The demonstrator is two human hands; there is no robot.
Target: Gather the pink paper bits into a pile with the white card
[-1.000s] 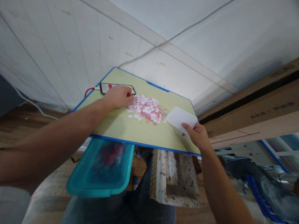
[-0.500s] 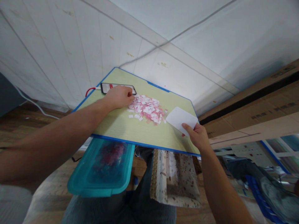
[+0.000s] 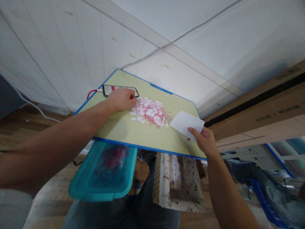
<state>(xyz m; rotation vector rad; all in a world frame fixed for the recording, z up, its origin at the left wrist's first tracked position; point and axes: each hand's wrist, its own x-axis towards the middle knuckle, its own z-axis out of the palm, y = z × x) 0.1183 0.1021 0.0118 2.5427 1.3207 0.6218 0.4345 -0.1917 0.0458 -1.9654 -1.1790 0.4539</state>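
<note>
A heap of small white and pink paper-like pieces [image 3: 152, 111] lies on the pale yellow tabletop [image 3: 133, 133]. My left hand [image 3: 122, 99] rests at the heap's left edge with curled fingers; whatever is between them is too small or hidden to name. Partly under that hand lies a phone [image 3: 108, 89] with its screen lit. On the right, my right hand [image 3: 205, 140] grips a thin white card [image 3: 186, 122], thumb on top and fingers underneath. The card is slightly tilted, its left corner close to the heap.
Below the table's near edge are a teal plastic bin [image 3: 102, 194] with reddish contents and a cloth-lined basket [image 3: 164, 190] with white bits inside. A red cable [image 3: 90, 92] runs to the phone. Cardboard boxes [image 3: 262, 117] stand at right; the white wall [image 3: 147, 54] is behind.
My right hand has moved a little to the right with the white card, away from the heap. My left hand has stayed in place.
</note>
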